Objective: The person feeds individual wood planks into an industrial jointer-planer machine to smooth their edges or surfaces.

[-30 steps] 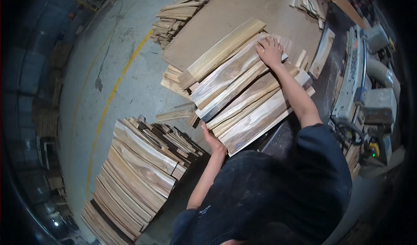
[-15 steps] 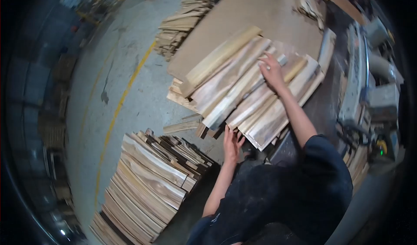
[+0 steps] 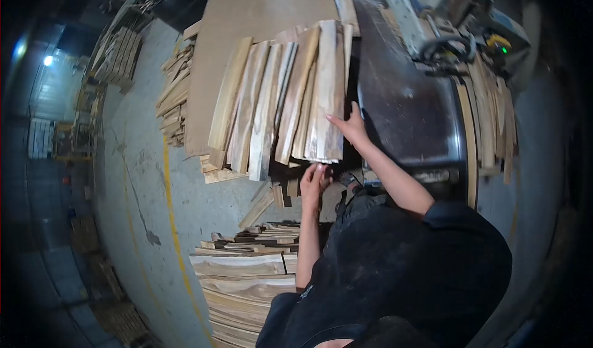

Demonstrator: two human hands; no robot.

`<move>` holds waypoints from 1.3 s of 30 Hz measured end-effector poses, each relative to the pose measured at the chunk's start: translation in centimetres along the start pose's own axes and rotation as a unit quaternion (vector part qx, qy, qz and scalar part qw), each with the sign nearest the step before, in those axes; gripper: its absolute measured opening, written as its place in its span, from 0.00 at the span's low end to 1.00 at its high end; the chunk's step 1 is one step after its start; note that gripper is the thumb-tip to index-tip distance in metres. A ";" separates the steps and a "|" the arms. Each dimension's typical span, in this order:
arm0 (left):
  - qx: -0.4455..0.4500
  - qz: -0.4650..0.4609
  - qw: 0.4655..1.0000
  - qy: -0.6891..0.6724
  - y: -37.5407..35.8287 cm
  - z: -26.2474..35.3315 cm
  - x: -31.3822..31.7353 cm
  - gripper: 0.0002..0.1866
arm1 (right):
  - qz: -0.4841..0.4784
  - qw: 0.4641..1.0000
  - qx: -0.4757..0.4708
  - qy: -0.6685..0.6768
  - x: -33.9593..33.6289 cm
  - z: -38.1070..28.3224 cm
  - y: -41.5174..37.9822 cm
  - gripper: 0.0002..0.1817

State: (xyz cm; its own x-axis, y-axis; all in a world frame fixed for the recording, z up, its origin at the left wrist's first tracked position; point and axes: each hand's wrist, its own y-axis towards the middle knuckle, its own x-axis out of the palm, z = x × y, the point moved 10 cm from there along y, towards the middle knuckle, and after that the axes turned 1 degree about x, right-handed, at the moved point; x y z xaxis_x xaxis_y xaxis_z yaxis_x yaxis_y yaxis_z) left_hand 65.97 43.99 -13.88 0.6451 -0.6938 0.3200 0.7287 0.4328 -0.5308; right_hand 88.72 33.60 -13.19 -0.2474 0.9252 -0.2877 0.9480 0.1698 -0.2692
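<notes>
- Boards (image 3: 265, 119) lie side by side on a brown panel (image 3: 272, 8), near ends kinda uneven, with a wide pale board (image 3: 327, 82) toward the right.
- Right hand (image 3: 353, 130) has thumb and fingers spread well apart by that wide board's edge, no grip that I can see.
- Left hand (image 3: 312, 184) is loosely curled at its near end; can't tell if it's got hold of anything.
- Step looks like adjusting that end of the row.
- Next move imo calls for steadying edge and end together, without dragging the neighbours.
</notes>
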 end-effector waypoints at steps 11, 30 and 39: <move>0.065 -0.031 0.987 -0.145 0.1 2.6 4.9 0.36 | -0.092 0.995 0.032 0.009 -0.6 1.7 -8.2 0.24; 0.137 -0.291 0.895 0.309 -9.0 -15.0 20.7 0.21 | -0.234 0.942 0.234 0.050 -21.9 22.1 -31.2 0.26; 0.406 -0.172 0.690 0.574 -8.4 -22.6 37.0 0.24 | -0.108 0.799 0.318 0.499 -28.5 26.9 -26.9 0.20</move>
State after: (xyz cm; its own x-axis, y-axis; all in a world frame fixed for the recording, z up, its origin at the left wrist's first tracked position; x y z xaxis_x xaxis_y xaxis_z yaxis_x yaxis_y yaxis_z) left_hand 78.55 1.66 -15.29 0.1343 -0.6328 -0.7626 0.9826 -0.0145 0.1851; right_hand 64.85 -6.46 -22.49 0.1922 0.7607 0.6200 0.5336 0.4492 -0.7166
